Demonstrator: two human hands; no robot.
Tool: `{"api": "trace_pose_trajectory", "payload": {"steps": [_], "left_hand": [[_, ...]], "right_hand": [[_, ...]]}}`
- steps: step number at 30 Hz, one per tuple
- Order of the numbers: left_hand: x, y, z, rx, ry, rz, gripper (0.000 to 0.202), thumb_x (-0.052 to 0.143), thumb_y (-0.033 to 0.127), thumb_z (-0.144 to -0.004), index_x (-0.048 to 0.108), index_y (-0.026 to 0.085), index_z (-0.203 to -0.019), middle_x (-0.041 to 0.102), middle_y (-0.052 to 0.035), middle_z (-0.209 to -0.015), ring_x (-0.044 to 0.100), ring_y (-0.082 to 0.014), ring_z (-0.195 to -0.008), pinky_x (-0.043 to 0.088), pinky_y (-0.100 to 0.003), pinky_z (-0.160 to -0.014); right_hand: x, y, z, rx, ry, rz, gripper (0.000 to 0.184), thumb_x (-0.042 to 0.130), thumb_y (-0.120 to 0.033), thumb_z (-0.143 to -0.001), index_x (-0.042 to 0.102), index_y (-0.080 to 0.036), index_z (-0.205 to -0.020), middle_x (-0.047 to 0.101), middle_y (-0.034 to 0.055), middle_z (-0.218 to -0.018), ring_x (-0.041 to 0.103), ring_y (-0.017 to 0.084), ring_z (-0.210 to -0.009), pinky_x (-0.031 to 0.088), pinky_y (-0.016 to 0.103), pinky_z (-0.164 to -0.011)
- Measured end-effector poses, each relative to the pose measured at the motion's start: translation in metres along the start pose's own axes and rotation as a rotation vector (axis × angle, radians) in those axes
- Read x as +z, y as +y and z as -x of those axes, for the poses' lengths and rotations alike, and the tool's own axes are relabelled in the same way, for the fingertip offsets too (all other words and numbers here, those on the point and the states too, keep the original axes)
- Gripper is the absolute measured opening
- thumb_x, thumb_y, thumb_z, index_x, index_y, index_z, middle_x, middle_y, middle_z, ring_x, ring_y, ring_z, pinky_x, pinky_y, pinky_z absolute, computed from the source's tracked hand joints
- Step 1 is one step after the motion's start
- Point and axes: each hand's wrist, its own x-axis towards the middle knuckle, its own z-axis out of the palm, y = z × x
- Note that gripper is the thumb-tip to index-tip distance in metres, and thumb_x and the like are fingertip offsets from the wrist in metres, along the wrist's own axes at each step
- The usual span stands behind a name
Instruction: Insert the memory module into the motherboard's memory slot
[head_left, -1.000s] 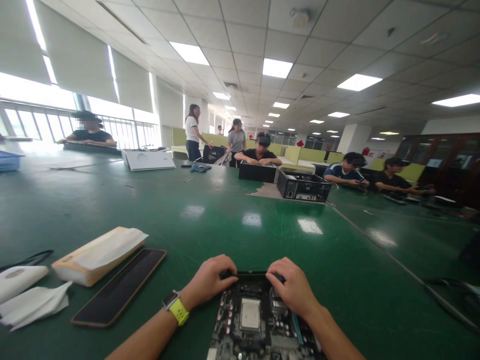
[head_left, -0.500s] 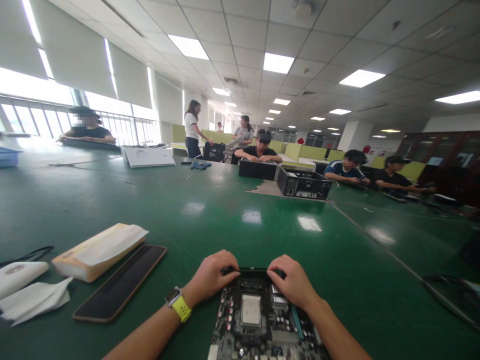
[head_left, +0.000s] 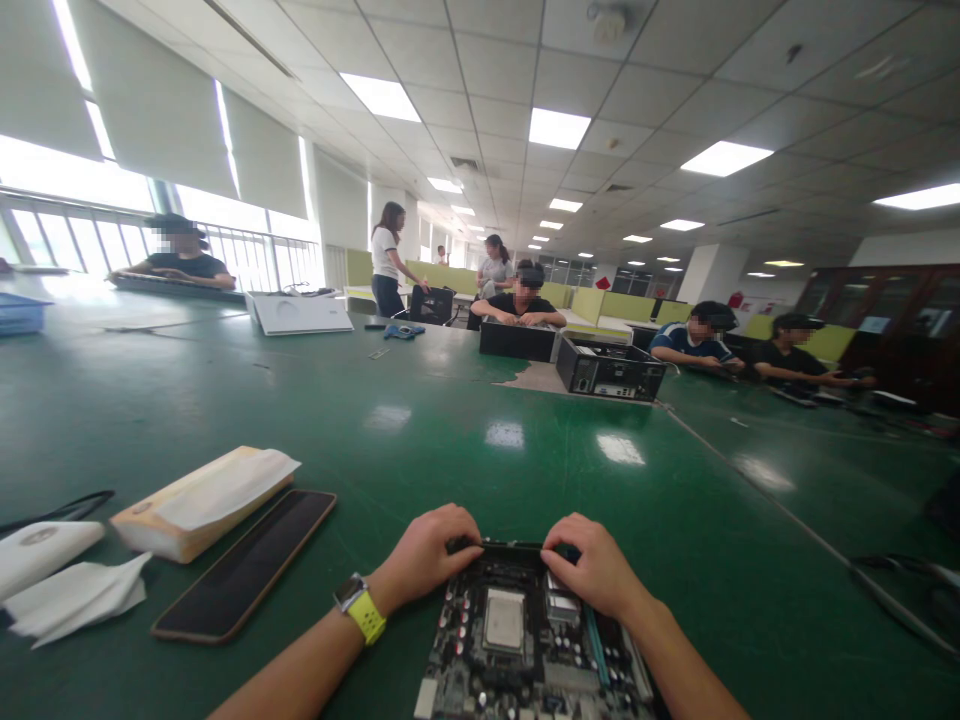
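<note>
A motherboard (head_left: 551,660) lies on the green table in front of me, its square metal processor (head_left: 505,620) showing near the middle. Along its far edge runs a thin dark strip, a memory module (head_left: 511,545), set across the board. My left hand (head_left: 439,545) is closed on the strip's left end, thumb towards me and fingers curled behind. At the right end, my right hand (head_left: 589,565) pinches it in the same way. The fingers partly hide both ends. How deep the strip sits in its slot I cannot tell. A watch with a yellow-green strap is on my left wrist.
Left of the board lie a dark phone (head_left: 247,565), a tissue pack (head_left: 206,500), a crumpled tissue (head_left: 82,600) and a white device (head_left: 49,550). An open computer case (head_left: 611,370) stands across the table. Cables (head_left: 907,575) lie at the right. Several people sit or stand beyond.
The dark strip between my hands shows less of its face and looks lower at the board's edge. Both hands keep their hold. In the background, a person by the desks has moved lower.
</note>
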Motion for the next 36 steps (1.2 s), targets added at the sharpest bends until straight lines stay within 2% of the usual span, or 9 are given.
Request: {"api": "trace_pose_trajectory", "payload": {"steps": [7, 15, 22, 29, 36], "left_hand": [[0.001, -0.002, -0.0001, 0.017, 0.016, 0.007, 0.006, 0.062, 0.023, -0.082, 0.067, 0.019, -0.081, 0.067, -0.0027, -0.084, 0.059, -0.0171, -0.082, 0.046, -0.027, -0.077], [-0.0019, -0.0021, -0.0015, 0.03, 0.027, -0.002, 0.008, 0.061, 0.022, -0.083, 0.068, 0.02, -0.079, 0.067, -0.0025, -0.083, 0.059, -0.0168, -0.083, 0.046, -0.027, -0.077], [-0.0007, 0.0001, -0.0015, 0.025, -0.031, -0.018, 0.01, 0.062, 0.026, -0.083, 0.069, 0.019, -0.079, 0.068, -0.0027, -0.084, 0.059, -0.017, -0.082, 0.047, -0.027, -0.077], [-0.0012, -0.001, -0.0016, 0.044, -0.018, -0.014, 0.009, 0.061, 0.024, -0.084, 0.069, 0.021, -0.083, 0.068, -0.0028, -0.089, 0.059, -0.0177, -0.087, 0.046, -0.028, -0.08], [-0.0028, 0.0001, -0.001, 0.033, -0.042, -0.032, 0.008, 0.062, 0.024, -0.083, 0.069, 0.02, -0.083, 0.068, -0.0023, -0.088, 0.059, -0.0176, -0.086, 0.046, -0.027, -0.079]], "right_hand": [[0.0019, 0.0033, 0.0011, 0.042, 0.02, 0.006, 0.003, 0.063, -0.023, -0.076, 0.063, -0.021, -0.074, 0.066, 0.0012, -0.08, 0.057, 0.018, -0.079, 0.042, 0.029, -0.076], [0.0028, 0.0005, 0.0002, 0.003, 0.007, -0.039, 0.008, 0.06, -0.023, -0.079, 0.068, -0.022, -0.078, 0.07, 0.0009, -0.083, 0.059, 0.018, -0.082, 0.043, 0.03, -0.078], [0.0007, -0.0015, 0.0011, 0.012, -0.008, -0.005, 0.009, 0.061, -0.024, -0.079, 0.07, -0.023, -0.077, 0.071, 0.0, -0.083, 0.059, 0.018, -0.082, 0.043, 0.03, -0.078], [-0.0007, -0.0057, 0.0008, 0.003, 0.009, 0.014, 0.008, 0.061, -0.025, -0.079, 0.068, -0.022, -0.075, 0.069, 0.0013, -0.081, 0.058, 0.018, -0.081, 0.043, 0.03, -0.076], [-0.0009, -0.006, 0.0008, 0.019, 0.003, 0.016, 0.008, 0.061, -0.025, -0.079, 0.068, -0.023, -0.077, 0.069, 0.0008, -0.081, 0.058, 0.018, -0.082, 0.043, 0.03, -0.077]]}}
